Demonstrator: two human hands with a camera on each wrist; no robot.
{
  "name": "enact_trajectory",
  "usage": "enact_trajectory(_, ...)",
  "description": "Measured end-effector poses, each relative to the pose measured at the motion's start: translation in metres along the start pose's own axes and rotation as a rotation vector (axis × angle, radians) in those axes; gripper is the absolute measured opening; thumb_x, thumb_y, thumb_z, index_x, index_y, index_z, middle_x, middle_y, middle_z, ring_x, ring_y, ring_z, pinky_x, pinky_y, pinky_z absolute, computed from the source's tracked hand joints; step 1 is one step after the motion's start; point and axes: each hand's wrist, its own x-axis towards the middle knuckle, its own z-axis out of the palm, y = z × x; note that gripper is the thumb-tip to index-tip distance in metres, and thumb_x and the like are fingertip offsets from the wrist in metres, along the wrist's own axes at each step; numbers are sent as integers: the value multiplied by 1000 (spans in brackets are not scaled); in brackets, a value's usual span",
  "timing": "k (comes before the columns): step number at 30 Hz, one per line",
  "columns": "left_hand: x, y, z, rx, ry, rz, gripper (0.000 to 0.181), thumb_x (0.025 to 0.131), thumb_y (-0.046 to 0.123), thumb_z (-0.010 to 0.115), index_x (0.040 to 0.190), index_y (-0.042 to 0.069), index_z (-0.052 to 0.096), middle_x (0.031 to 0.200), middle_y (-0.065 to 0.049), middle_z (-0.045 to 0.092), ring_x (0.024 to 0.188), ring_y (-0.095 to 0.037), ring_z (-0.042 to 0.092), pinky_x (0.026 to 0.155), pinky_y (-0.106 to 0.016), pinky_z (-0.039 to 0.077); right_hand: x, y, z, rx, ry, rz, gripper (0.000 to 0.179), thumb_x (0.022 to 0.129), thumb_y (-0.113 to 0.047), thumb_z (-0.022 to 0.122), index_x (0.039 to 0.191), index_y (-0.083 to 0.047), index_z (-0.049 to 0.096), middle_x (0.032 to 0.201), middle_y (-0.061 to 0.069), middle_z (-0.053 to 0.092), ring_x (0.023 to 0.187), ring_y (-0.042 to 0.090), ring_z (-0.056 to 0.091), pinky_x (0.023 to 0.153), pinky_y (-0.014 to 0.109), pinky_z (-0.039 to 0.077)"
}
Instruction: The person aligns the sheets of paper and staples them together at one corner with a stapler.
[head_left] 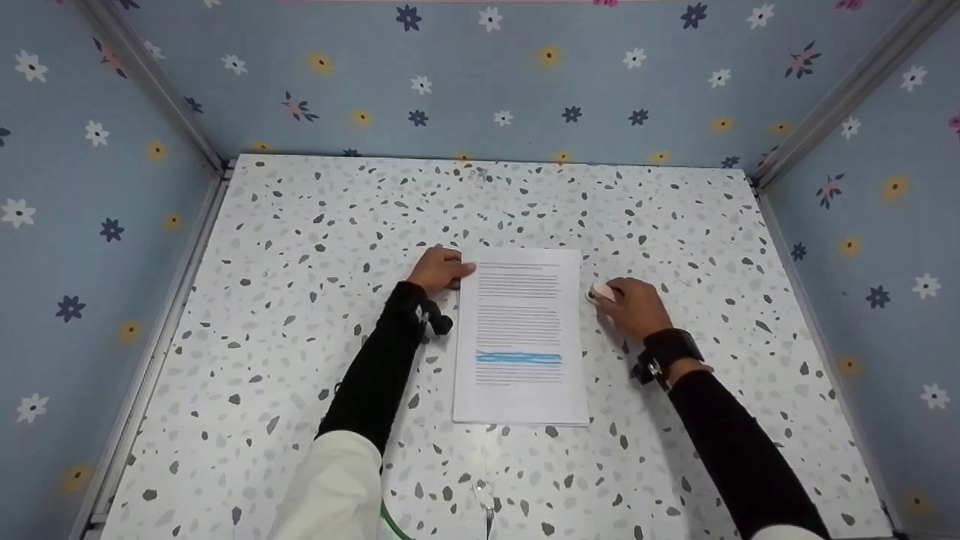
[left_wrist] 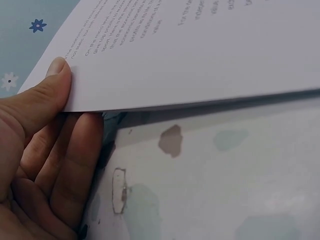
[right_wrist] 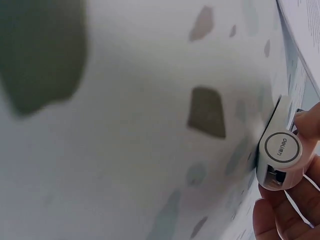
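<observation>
A stack of printed paper (head_left: 519, 405) lies upright before me, with a blue highlighted band across its lower text. At its upper left edge my left hand (head_left: 439, 270) pinches the sheets. The left wrist view shows the thumb (left_wrist: 61, 82) on top and the curled fingers (left_wrist: 82, 160) beneath the paper's edge. To the right of the stack, my right hand (head_left: 639, 306) grips a small pink-and-white stapler (right_wrist: 282, 147) with a round logo on its side. Seen from the right wrist, the stapler is close against the tabletop, fingers partly hidden behind it.
The speckled white table (head_left: 300, 225) is bounded by blue flowered panels (head_left: 465, 82) at the back and both sides. A green cable (head_left: 394, 521) runs by my left sleeve at the front. Both wrists wear dark camera straps (head_left: 671, 349).
</observation>
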Motion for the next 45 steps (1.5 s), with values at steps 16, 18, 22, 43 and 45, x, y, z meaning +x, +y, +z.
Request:
enact_trajectory(16,-1,1,1,-2,26,-41,17,97,18,73,87,5,68,87,-7,72,69,-13,65,62,-23,50,4,-14,13,35,-9,-9,35,94,-27,76,113,2,73,99,17,70,85,29,63,76,43,50)
enact_trajectory(18,-1,2,1,-5,28,-45,20,96,19,73,82,6,66,85,-7,71,68,-13,64,61,-23,49,4,-15,13,29,-7,-13,35,94,-27,76,113,1,73,100,16,71,86,29,64,77,44,50)
enact_trajectory(22,-1,1,1,-5,33,-46,25,96,19,74,76,8,63,82,-6,70,65,-13,62,60,-23,48,6,-18,14,26,-8,-12,37,94,-30,76,112,1,74,102,17,71,90,30,64,80,45,51)
enact_trajectory(43,3,-1,3,69,43,-49,19,95,21,75,94,3,72,84,-5,71,65,-11,64,61,-22,49,14,-22,20,29,-10,-24,34,97,-36,72,108,-4,77,88,9,68,77,25,59,69,37,43)
enact_trajectory(45,3,-1,2,72,40,-50,17,95,21,75,91,4,71,84,-5,72,65,-11,64,61,-22,49,15,-23,20,28,-12,-21,34,96,-36,72,108,-4,77,89,10,69,79,25,59,71,38,44)
